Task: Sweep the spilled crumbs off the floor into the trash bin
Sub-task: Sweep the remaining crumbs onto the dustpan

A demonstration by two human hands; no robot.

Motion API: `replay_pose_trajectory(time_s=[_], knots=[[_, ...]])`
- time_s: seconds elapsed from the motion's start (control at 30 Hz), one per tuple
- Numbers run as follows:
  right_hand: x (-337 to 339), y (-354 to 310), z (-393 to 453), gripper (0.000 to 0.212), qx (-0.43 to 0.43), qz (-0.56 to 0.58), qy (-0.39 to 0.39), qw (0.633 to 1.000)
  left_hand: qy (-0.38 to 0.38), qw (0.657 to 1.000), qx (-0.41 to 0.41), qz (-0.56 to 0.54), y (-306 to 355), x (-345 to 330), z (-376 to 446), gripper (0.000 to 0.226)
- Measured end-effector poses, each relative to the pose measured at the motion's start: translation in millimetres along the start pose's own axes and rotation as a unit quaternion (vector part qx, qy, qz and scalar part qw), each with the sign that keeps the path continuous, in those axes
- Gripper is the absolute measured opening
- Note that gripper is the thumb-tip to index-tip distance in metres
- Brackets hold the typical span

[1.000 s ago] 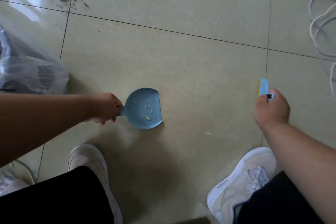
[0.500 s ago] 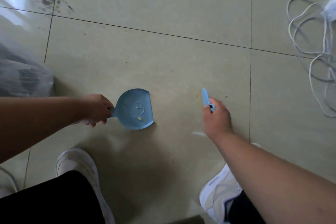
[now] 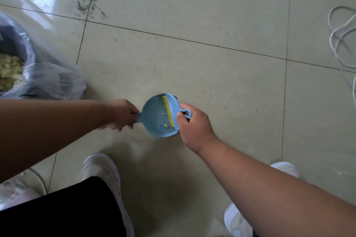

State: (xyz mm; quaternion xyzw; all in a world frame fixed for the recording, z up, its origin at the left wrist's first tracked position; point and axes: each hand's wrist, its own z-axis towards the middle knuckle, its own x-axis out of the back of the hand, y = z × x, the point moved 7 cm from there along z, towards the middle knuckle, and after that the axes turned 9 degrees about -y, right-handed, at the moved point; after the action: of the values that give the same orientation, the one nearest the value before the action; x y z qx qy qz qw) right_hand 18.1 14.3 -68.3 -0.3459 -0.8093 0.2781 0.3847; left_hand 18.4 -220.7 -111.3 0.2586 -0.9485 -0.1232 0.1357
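My left hand (image 3: 121, 113) grips the handle of a small blue dustpan (image 3: 155, 116) resting on the tiled floor. My right hand (image 3: 194, 125) holds a blue brush (image 3: 173, 110) with yellow bristles, its bristles lying across the pan's open right edge. A few yellowish crumbs (image 3: 165, 125) sit inside the pan. More small crumbs (image 3: 256, 109) lie on the floor to the right. A trash bin lined with a clear plastic bag (image 3: 38, 75) stands at the left, with pale scraps inside it.
White cable loops (image 3: 341, 34) lie on the floor at the far right. Dark specks of dirt (image 3: 86, 2) mark the tiles at the back left. My two white shoes (image 3: 100, 171) stand close below the pan.
My right hand has swept the brush leftward across the floor until it meets the dustpan's edge. The left hand and pan stay in about the same spot.
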Motion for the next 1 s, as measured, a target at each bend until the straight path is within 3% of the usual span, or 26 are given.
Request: replay_pose_trajectory(time_s=[0.17,0.4,0.63,0.8,1.0], knots=[[49,-23,9,0.018,-0.019,0.046,0.019,0.999,-0.018,0.999,-0.009,-0.030,19,17,-17,0.039],[163,-136,-2,0.021,0.050,-0.005,0.118,0.992,0.043,0.990,-0.089,-0.102,98,84,-98,0.050],[257,-288,-42,0.027,0.157,-0.013,0.169,0.973,0.087,0.936,-0.209,-0.269,161,164,-219,0.023],[297,-380,-88,0.030,0.191,0.011,0.177,0.965,0.092,0.907,-0.249,-0.328,187,203,-321,0.023],[328,-442,-147,0.028,0.220,0.066,0.199,0.953,0.102,0.875,-0.321,-0.347,206,228,-417,0.024]])
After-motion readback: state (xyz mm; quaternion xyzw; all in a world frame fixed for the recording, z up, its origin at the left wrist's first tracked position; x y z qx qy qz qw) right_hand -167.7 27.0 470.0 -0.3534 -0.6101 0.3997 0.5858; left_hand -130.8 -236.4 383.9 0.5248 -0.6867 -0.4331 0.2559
